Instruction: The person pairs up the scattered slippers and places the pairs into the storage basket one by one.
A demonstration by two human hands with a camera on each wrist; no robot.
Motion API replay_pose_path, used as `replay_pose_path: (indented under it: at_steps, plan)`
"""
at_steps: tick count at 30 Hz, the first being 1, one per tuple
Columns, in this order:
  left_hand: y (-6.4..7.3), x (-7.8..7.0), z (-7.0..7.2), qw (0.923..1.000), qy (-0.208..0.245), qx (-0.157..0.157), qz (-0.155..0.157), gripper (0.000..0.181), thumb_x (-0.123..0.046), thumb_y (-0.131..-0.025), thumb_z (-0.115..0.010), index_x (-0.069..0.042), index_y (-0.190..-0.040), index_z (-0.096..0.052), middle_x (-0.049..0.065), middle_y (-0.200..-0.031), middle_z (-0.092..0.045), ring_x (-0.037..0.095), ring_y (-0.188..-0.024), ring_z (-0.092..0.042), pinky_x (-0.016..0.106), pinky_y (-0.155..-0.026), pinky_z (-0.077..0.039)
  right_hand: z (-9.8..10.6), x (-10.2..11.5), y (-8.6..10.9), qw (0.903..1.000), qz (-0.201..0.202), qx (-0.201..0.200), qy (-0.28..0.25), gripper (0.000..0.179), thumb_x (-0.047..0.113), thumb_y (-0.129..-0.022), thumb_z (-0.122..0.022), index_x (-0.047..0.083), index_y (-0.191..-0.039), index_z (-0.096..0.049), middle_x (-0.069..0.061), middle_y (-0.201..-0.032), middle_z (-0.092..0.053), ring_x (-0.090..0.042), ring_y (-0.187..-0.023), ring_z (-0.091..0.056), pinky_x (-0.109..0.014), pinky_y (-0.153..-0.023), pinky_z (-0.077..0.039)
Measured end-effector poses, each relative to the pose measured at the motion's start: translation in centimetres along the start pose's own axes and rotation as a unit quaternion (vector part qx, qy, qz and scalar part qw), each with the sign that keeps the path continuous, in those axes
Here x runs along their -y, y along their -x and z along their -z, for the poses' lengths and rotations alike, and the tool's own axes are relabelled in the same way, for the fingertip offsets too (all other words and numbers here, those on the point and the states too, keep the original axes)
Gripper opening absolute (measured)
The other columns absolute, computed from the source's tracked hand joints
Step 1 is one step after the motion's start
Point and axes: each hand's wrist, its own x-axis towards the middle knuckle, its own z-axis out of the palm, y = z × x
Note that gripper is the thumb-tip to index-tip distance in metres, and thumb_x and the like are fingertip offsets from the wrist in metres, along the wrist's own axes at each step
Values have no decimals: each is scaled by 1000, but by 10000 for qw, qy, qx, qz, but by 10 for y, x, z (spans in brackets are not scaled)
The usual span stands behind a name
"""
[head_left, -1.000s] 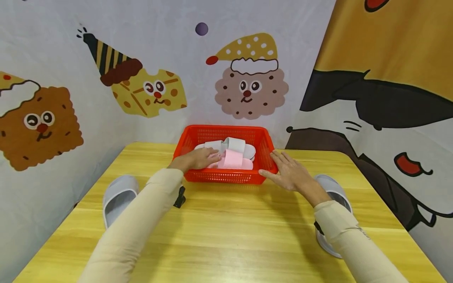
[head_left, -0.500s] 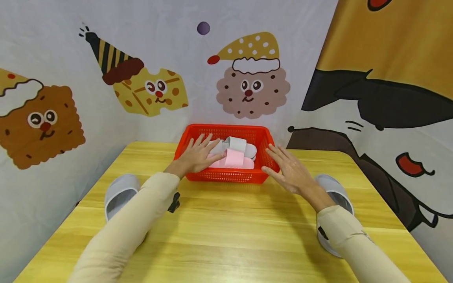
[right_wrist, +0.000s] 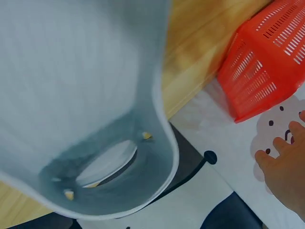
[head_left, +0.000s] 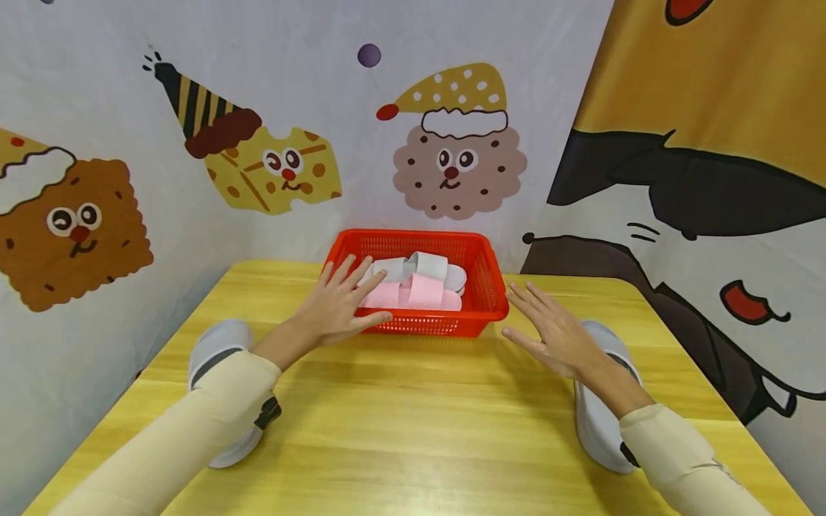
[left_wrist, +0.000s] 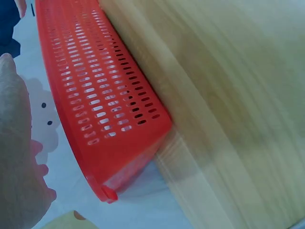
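Note:
A red perforated plastic basket stands at the back of the table with a pink slipper and white slippers inside. My left hand, fingers spread and holding nothing, overlaps the basket's front left corner in the head view. My right hand is held with straight fingers just off the basket's right front corner, also holding nothing. Beneath the left forearm lies a grey slipper. Another grey slipper lies under the right wrist and fills much of the right wrist view.
The yellow wood-grain table reaches back to a wall cloth printed with cartoon food figures. On the right hangs a cloth with a large black and yellow cartoon print.
My left hand has drawn back from over the basket, toward the left and nearer me, its fingers spreading. My right hand has shifted right, away from the basket rim. The slippers stay put.

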Motion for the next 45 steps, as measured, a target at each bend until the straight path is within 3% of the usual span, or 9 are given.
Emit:
replay_pose_path:
  at_steps: [12, 17, 22, 25, 29, 33, 39, 45]
  plan:
    - [37, 21, 7, 9994, 181, -286, 70, 85, -65, -97, -50, -16, -162, -27, 15, -168, -14, 41, -152, -6, 63, -117, -2, 0, -23, 13, 9994, -217, 237, -102, 80, 57, -101, -52, 9, -161, -30, -12, -166, -24, -37, -152, -14, -63, -115, -18]
    - [50, 39, 5, 9990, 138, -427, 77, 80, -59, -98, -53, -13, -161, -30, 18, -166, -19, 43, -151, -10, 64, -117, -6, 4, -42, 28, 9981, -550, 276, -29, 84, 57, -101, -50, 8, -162, -21, -15, -166, -19, -39, -151, -16, -63, -115, -20]
    - [70, 61, 0, 9983, 276, -440, 271, 83, -54, -100, -54, -4, -160, -26, 22, -165, -17, 46, -149, -13, 64, -116, -10, 9, -61, 46, 9952, -856, 463, -68, 87, 57, -99, -56, 3, -160, -26, -19, -166, -19, -43, -149, -16, -68, -112, -19]
    - [88, 77, 2, 9960, 606, -292, 590, 94, -56, -98, -57, 1, -160, -18, 26, -165, -12, 49, -149, -9, 64, -117, -9, 13, -69, 55, 9931, -1007, 578, -168, 90, 58, -96, -60, 3, -159, -30, -22, -164, -22, -48, -147, -19, -72, -108, -20]
    - [112, 96, 7, 9883, 1147, 135, 995, 107, -60, -94, -63, 2, -161, -7, 30, -164, -5, 52, -148, -1, 66, -116, -7, 17, -79, 66, 9905, -1168, 702, -200, 92, 59, -93, -64, 2, -158, -31, -25, -161, -25, -52, -144, -23, -75, -105, -22]
    - [129, 107, 6, 9806, 1477, 569, 1154, 113, -61, -91, -66, 1, -161, -3, 34, -162, -4, 58, -145, -1, 71, -112, -9, 17, -89, 76, 9875, -1317, 854, -152, 93, 59, -92, -65, 1, -158, -32, -29, -159, -26, -54, -142, -24, -76, -103, -24]
    - [148, 113, -1, 9742, 1663, 892, 1235, 110, -58, -88, -71, 3, -160, -15, 39, -159, -12, 66, -139, -8, 78, -104, -15, 16, -96, 84, 9846, -1452, 948, -215, 91, 60, -93, -63, 2, -157, -34, -29, -159, -25, -56, -141, -23, -78, -102, -22]
    - [156, 117, -8, 9686, 1886, 1007, 1265, 94, -54, -91, -69, 7, -154, -34, 40, -155, -22, 64, -139, -15, 78, -103, -18, 15, -99, 86, 9826, -1535, 1012, -275, 86, 60, -96, -58, 0, -154, -38, -27, -161, -24, -55, -142, -22, -78, -102, -21]
